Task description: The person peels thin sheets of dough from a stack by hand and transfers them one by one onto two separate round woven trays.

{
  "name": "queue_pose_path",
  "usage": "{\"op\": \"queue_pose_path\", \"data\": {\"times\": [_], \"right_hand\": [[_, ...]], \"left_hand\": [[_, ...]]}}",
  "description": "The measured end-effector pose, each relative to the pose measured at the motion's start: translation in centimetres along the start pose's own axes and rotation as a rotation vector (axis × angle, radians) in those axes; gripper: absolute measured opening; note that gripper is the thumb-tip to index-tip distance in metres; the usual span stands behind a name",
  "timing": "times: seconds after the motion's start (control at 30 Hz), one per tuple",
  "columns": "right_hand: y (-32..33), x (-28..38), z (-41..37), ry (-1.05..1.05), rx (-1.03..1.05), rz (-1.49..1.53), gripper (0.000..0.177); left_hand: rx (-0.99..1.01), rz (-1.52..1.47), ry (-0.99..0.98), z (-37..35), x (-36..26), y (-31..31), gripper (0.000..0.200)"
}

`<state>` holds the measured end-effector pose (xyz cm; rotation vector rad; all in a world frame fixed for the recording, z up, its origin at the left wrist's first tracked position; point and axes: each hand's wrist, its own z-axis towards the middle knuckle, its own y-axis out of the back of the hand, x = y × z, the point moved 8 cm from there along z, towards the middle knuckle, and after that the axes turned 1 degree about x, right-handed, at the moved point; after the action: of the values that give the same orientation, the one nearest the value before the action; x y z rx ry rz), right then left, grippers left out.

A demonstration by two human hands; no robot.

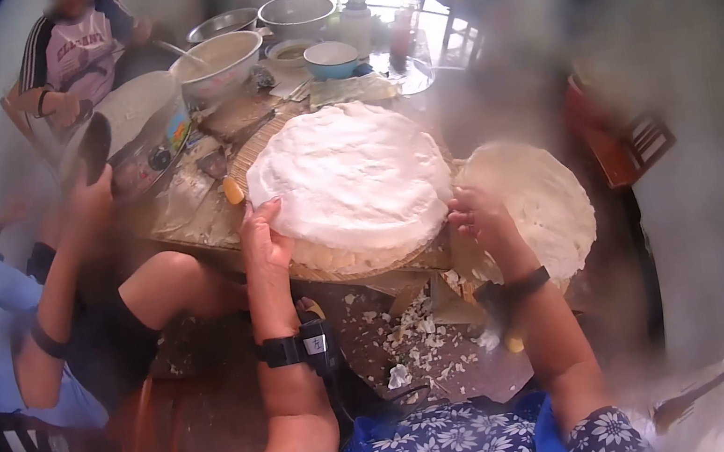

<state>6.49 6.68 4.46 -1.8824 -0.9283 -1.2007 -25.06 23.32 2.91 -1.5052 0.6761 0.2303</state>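
The left hand (264,240), thumb at the near edge, and the right hand (481,215), loosely curled, neither's grip certain, flank the white sheet (347,176), which lies between them over a tray (254,144) and looks soft and tearable, probably best supported under both edges.

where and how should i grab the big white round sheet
Probably by opposite sides of its rim, the left hand coming from the near left and the right hand from the right. The white round sheet lies flat and is wide, so a one-sided hold might let it sag or fold.
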Motion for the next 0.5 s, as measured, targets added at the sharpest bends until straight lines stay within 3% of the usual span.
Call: {"op": "queue_pose_path", "data": {"times": [0.1,0.23,0.33,0.5], "right_hand": [[-0.2,0.1,-0.1,-0.038,-0.038,-0.023,0.025],[-0.7,-0.1,0.4,-0.095,0.023,0.087,0.021],[-1.2,0.0,0.8,-0.079,0.084,0.304,0.020],[-1.0,0.2,2.3,-0.035,0.046,0.479,0.021]], "left_hand": [[-0.060,-0.165,0.120,0.4,1.2,0.4,0.041],[-0.047,-0.206,0.087,0.4,1.3,0.2,0.041],[-0.035,-0.145,0.015,0.4,0.9,0.0,0.036],[-0.143,0.156,-0.120,-1.6,-0.6,-1.1,0.056]]}}
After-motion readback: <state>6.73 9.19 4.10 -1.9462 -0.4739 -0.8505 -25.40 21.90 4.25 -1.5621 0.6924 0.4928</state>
